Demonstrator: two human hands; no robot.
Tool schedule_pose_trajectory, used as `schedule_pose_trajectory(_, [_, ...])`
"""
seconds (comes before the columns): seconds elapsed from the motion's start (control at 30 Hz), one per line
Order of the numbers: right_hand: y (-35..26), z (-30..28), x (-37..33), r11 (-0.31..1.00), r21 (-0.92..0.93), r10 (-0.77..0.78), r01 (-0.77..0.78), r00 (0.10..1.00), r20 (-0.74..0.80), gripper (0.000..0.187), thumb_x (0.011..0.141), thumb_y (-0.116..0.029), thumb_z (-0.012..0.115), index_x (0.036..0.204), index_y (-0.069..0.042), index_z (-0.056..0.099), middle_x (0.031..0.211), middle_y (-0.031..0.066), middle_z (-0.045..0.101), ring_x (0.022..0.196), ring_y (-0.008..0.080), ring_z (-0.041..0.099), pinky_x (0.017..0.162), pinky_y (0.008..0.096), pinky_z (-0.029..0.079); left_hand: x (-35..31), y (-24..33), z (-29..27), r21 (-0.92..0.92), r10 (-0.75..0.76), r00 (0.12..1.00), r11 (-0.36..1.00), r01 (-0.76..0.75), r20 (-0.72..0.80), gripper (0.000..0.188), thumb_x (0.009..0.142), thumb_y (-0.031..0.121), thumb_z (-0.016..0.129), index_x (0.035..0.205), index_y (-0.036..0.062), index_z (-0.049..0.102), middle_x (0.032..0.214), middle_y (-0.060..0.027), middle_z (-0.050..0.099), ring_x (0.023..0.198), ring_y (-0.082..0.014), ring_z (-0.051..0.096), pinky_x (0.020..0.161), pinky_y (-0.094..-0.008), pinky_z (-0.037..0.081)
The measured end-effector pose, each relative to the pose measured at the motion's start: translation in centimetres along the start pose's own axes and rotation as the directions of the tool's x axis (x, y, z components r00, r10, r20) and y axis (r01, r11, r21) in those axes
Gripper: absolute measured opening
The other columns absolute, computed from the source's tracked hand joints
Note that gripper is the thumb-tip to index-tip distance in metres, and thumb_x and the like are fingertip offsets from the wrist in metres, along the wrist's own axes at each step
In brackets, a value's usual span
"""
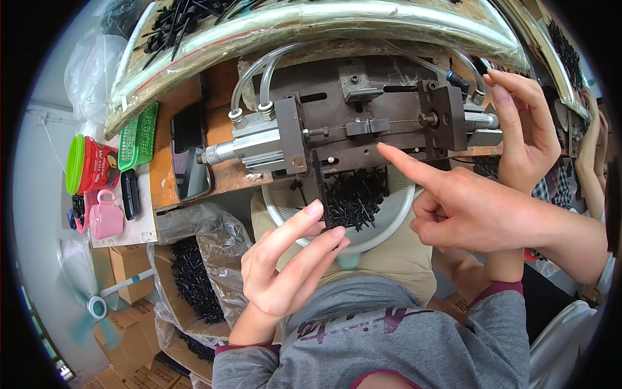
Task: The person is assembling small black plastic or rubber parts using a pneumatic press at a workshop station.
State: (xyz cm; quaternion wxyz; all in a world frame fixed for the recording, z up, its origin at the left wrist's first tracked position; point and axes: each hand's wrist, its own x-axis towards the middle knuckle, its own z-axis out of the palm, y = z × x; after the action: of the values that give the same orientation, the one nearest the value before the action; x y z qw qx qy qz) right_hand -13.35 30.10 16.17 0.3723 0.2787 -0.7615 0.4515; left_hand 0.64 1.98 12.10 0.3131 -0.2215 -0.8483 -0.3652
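Note:
In my left hand (285, 259), thumb and fingertips pinch a slim black toothed strip (319, 181), which stands nearly upright at the near edge of the metal fixture (317, 117). Raised beside the fixture's right cylinder (483, 121), my right hand (528, 126) has its fingers up and apart, with nothing visible in it. A small dark block (367, 126) sits mid-fixture, in line with thin rods from both sides. Another person's hand (473, 204) reaches in from the right, index finger pointing toward this block. Below, a white basket (407, 211) on my lap holds black thin-stemmed parts (356, 201).
Left of the fixture's left cylinder (253, 146) lies a phone (189, 155). Further left are a green basket (138, 136), a red tub (97, 165) and a pink mug (105, 217). A plastic-lined box (217, 240) of black parts stands below. A plastic-wrapped shelf (311, 29) spans the back.

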Motion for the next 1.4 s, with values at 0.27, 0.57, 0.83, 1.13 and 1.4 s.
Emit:
schedule_pose_trajectory(0.27, [-0.5,-0.3,0.1,1.000,0.023,-0.006,0.005,1.000,0.029,0.021,0.090,0.008,0.068,0.110,0.004,0.074,0.100,0.0084,0.072,0.082,0.0102,0.056,0.074,0.0222,0.044,-0.4,0.0,-0.3,0.048,0.024,0.999,0.999,-0.023,-0.035,0.039,0.067,0.003,0.091,0.105,0.0069,0.079,0.123,-0.0162,0.066,0.079,-0.0198,0.073,0.068,-0.0268,0.061])
schedule_pose_trajectory(0.57, [-0.7,-0.1,0.1,1.000,-0.012,0.007,-0.006,0.998,0.069,0.019,0.090,0.005,0.068,0.108,0.002,0.074,0.099,0.0057,0.071,0.081,0.0100,0.057,0.074,0.0224,0.044,-0.3,-0.1,0.2,0.009,0.002,1.000,1.000,-0.002,-0.010,0.038,0.068,0.001,0.089,0.104,0.0026,0.078,0.125,-0.0188,0.065,0.080,-0.0202,0.073,0.069,-0.0278,0.061])
schedule_pose_trajectory(0.83, [0.0,2.6,6.2,0.930,-0.352,-0.006,0.106,0.962,0.274,0.023,0.092,0.003,0.067,0.115,0.004,0.069,0.109,0.0083,0.069,0.090,0.0111,0.062,0.076,0.0233,0.049,2.5,-0.2,3.3,-0.083,-0.017,0.997,0.996,0.023,0.076,0.033,0.070,-0.001,0.084,0.102,-0.0032,0.075,0.133,-0.0213,0.064,0.080,-0.0204,0.072,0.068,-0.0291,0.059])
schedule_pose_trajectory(1.13, [0.7,10.8,12.2,0.951,-0.249,-0.010,0.183,0.824,0.567,0.029,0.092,-0.030,0.072,0.094,0.000,0.070,0.096,0.0148,0.065,0.092,0.0306,0.064,0.084,0.0387,0.052,3.9,-0.1,7.0,0.313,-0.067,0.964,0.950,-0.017,0.258,0.028,0.072,0.010,0.083,0.096,0.0029,0.073,0.129,-0.0157,0.069,0.072,-0.0208,0.070,0.067,-0.0309,0.055])
schedule_pose_trajectory(1.4, [2.5,11.2,11.6,0.978,-0.147,-0.088,0.150,0.927,0.364,0.020,0.084,-0.019,0.073,0.086,0.000,0.066,0.088,0.0140,0.062,0.083,0.0322,0.063,0.076,0.0412,0.051,5.4,-0.5,6.6,0.335,-0.081,0.936,0.941,-0.041,0.342,0.028,0.070,0.014,0.084,0.094,0.0038,0.073,0.130,-0.0150,0.069,0.065,-0.0206,0.068,0.063,-0.0304,0.054])
